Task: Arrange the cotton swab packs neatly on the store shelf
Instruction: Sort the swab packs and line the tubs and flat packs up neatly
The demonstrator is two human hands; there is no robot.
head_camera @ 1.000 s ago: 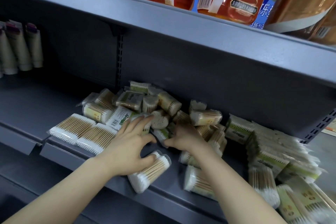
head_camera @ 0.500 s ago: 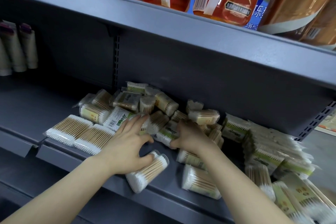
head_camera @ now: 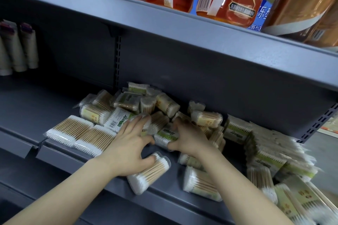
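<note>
Green-labelled pack (head_camera: 165, 136) pinched between thumb and curled fingers of right hand (head_camera: 190, 138), mid-shelf. Left hand (head_camera: 128, 144) spread, fingers apart, fingertips on a small clear pack (head_camera: 146, 126), thumb against a cylinder pack (head_camera: 149, 173) at the shelf (head_camera: 54, 107) front. Two flat packs (head_camera: 80, 134) left; loose heap behind, too jumbled to count.

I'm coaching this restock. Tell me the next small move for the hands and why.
Probably lift the green-labelled pack out of the heap: the right hand already pinches it and the left hand rests beside it, while neat flat packs lie to the left.
</note>
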